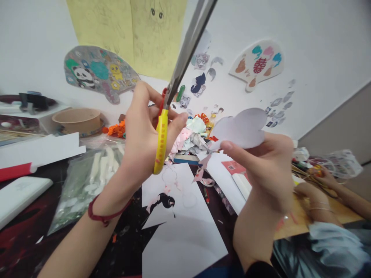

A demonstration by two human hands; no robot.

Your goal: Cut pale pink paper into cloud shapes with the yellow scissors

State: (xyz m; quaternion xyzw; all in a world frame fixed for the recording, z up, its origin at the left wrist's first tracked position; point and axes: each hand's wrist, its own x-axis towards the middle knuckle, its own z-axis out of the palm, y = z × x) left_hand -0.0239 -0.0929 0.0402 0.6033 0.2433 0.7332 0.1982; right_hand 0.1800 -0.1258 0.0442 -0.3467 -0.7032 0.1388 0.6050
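Raised at centre left, my left hand is closed around a pair of scissors with a yellow and a red handle. Their metal blades point upward, and their tips are outside the view. My right hand pinches a white paper cutout with rounded lobes between thumb and fingers. Scissors and cutout are apart. Below the hands lie white paper sheets, the upper one bearing faint pencil outlines, a black cut-paper figure and small pink scraps.
Left of my forearm lie a clear bag of pale pieces and a white box. Behind are a round wooden container and a heap of paper scraps. Decorated fans hang on the wall. Another person's hand is at right.
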